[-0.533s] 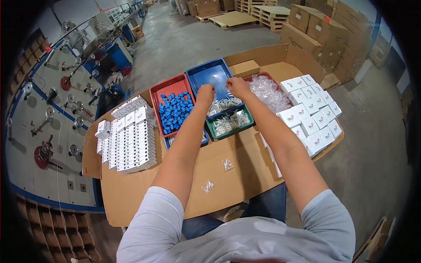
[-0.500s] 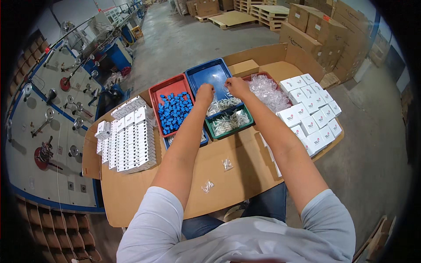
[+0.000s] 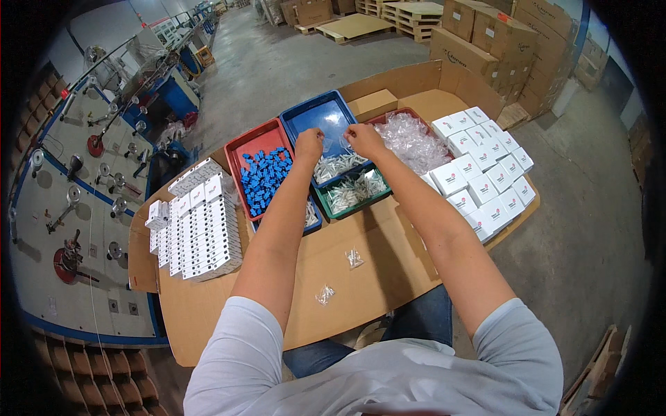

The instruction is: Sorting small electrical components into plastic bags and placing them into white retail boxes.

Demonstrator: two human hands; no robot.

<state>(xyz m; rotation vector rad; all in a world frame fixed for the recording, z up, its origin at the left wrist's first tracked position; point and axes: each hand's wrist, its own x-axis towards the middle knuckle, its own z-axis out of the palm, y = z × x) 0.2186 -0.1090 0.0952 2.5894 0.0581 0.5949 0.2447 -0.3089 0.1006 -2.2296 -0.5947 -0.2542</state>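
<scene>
Both hands are closed above the blue tray (image 3: 325, 111) at the far side of the cardboard surface. My left hand (image 3: 309, 145) pinches what looks like a small clear plastic bag, faint against the blue. A short gap away, my right hand (image 3: 365, 140) has its fingertips pressed together; what they hold is too small to make out. Below the hands lie small white parts in clear bags (image 3: 336, 166) at the tray's near end. A green tray (image 3: 361, 206) just nearer holds more pale parts. Two small filled bags, one front (image 3: 325, 295) and one farther (image 3: 354, 258), lie on the cardboard.
Left of the hands, a red tray (image 3: 237, 149) holds blue pieces (image 3: 263, 177). White boxes with dark squares (image 3: 201, 239) are stacked at the left, plain white boxes (image 3: 482, 166) at the right. Crumpled clear bags (image 3: 416, 142) fill another red tray. Raised cardboard walls edge the far side.
The view has shifted slightly, so the table sits a little farther left in the picture. My hands stay over the blue tray and are slightly farther apart.
</scene>
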